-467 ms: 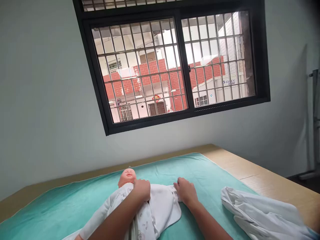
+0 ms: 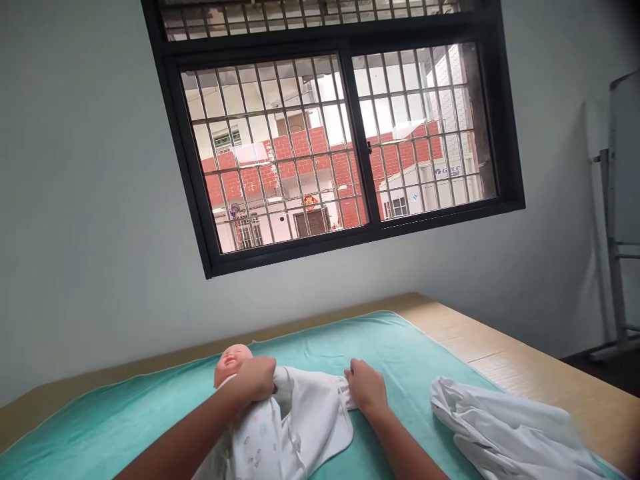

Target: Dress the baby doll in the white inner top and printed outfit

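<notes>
A baby doll point(image 2: 229, 366) lies on its back on a turquoise cloth point(image 2: 155, 400), its head toward the window. It wears a white baby garment point(image 2: 320, 413) with small prints, which hides most of its body. My left hand point(image 2: 257, 378) is closed on the garment's cloth at the doll's shoulder, just beside the head. To the right, my right hand point(image 2: 367, 387) pinches the end of the garment's sleeve point(image 2: 346, 393). The white cloth is stretched between both hands, with a fold gaping below my left hand. Whether the doll's arm is inside the sleeve is hidden.
A crumpled white cloth or garment point(image 2: 510, 427) lies on the right of the turquoise cloth. Beneath is a wooden table point(image 2: 500, 340), set against a wall with a barred window point(image 2: 345, 147). A whiteboard stand point(image 2: 620, 253) is at the far right.
My left hand has shifted left, and the doll's head has turned and moved left. The white cloth between my hands is pulled longer. My right hand keeps its hold; the view has moved slightly.
</notes>
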Demonstrator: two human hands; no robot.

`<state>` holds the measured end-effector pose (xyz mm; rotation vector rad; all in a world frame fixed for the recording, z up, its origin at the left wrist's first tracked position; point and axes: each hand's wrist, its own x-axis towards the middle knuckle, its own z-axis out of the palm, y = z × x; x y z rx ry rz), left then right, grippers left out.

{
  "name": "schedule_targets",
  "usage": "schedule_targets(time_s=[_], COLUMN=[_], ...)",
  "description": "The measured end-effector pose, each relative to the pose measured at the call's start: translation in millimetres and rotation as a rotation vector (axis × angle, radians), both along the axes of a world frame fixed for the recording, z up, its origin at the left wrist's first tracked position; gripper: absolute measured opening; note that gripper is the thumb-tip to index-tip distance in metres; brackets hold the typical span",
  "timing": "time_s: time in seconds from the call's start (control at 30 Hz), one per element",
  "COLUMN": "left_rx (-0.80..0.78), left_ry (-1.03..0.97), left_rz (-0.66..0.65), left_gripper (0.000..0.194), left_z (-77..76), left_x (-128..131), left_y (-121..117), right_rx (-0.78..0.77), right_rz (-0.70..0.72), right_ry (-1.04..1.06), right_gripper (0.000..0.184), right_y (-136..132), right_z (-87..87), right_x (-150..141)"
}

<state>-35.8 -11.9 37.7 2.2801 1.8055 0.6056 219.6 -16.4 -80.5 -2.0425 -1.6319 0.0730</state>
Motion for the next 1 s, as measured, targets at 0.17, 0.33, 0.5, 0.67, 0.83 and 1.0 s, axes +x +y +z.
schedule_targets(time_s=[0.17,0.33,0.5,0.67,0.83,1.0], left_rx=[-0.008,-0.031,-0.072,-0.078,-0.108,-0.042], left_ry=[0.214,0.327,0.415,0.5,0.466,0.235], left_rz=[-0.041,-0.035,-0.031,-0.029,-0.063,-0.016], left_gripper=[0.009,0.009,0.019,0.021,0.02,0.033], left_z=[29.1,43.8,49.9,26.5,-2.4,-3.3], left_x=[-35,-70,-75,-45,-26,-59], left_y=[-2,1,-6,-22,-21,-34], right_rx=[-0.011,-0.022,-0.023,-0.01,-0.009,0.06], right_rz=[-0.033,-0.041,-0.031,-0.014,0.01,0.031], right_ry=[-0.005,-0.011,-0.024,-0.037,-0.043,-0.07], right_gripper=[0.02,0.021,0.022,0.022,0.021,0.023], right_y=[1,4,7,8,8,3], right_z=[1.8,1.2,-1.1,-2.6,-3.2,11.2], right_x=[1,2,4,5,10,2])
